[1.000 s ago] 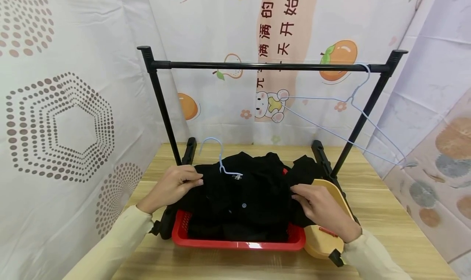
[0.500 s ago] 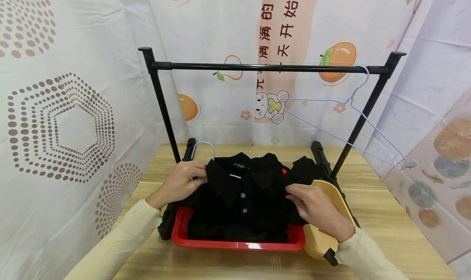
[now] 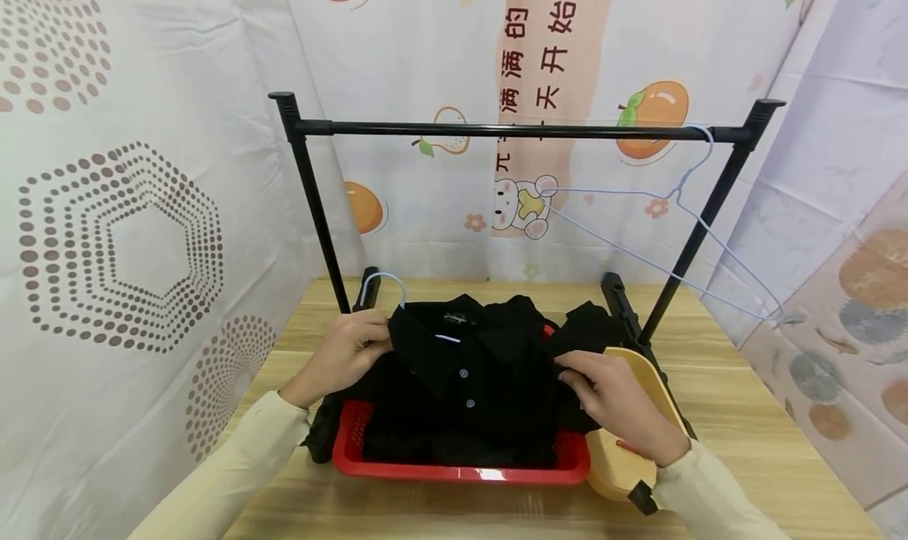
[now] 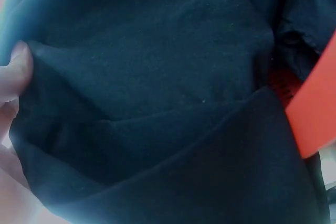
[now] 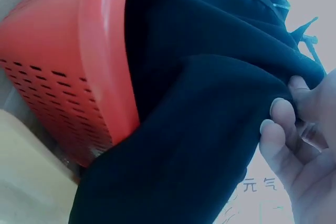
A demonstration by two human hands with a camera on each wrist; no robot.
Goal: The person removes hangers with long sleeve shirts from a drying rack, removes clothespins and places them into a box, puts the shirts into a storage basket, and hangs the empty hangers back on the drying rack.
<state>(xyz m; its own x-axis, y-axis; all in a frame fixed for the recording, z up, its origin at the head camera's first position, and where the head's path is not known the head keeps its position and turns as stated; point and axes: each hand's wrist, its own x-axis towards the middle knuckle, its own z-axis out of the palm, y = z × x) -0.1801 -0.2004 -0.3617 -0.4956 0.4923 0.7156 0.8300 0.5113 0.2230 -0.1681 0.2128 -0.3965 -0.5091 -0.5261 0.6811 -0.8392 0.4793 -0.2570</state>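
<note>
A black buttoned shirt (image 3: 489, 374) with a collar lies over a red plastic basket (image 3: 461, 472). My left hand (image 3: 349, 352) pinches the shirt near its left shoulder, beside the collar. The right hand (image 3: 615, 402) pinches the opposite shoulder; in the right wrist view its thumb and fingers (image 5: 281, 129) grip the cloth edge. A light blue wire hanger (image 3: 386, 277) is inside the shirt, its hook poking out behind the collar at the left and a bit of wire showing in the neck opening. Most of the hanger is hidden by cloth.
A black clothes rack (image 3: 525, 130) stands behind the basket, its feet on the wooden table (image 3: 738, 414). Another blue wire hanger (image 3: 681, 193) hangs from the bar's right end. A yellow tray (image 3: 620, 477) holding a small red item sits right of the basket, partly under the right forearm.
My left hand has lifted and shifted slightly right with the shirt's shoulder. The collar now stands open over the hanger, whose hook has sunk and moved left. The right hand has barely moved.
</note>
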